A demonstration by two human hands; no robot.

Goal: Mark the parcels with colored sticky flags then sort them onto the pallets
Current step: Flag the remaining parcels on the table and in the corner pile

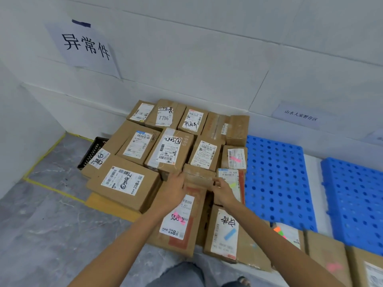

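Many brown cardboard parcels lie packed together on the floor against the white wall. Both my hands hold a small brown parcel (198, 176) in the middle of the pile: my left hand (173, 191) grips its left end, my right hand (224, 191) its right end. Below it lies a parcel with a pink flag (178, 219). To its right sits a parcel with a blue flag (224, 233). Further parcels carry a yellow-green flag (232, 185) and a pink flag (235, 159). A pad of sticky flags (279, 232) rests on a box at the right.
Two blue perforated pallets (277, 183) (356, 201) lie on the floor to the right. A black pallet (91, 152) shows under the pile's left side. Yellow tape (44, 154) marks the grey floor. Paper signs (83, 46) hang on the wall. More boxes (329, 259) sit at bottom right.
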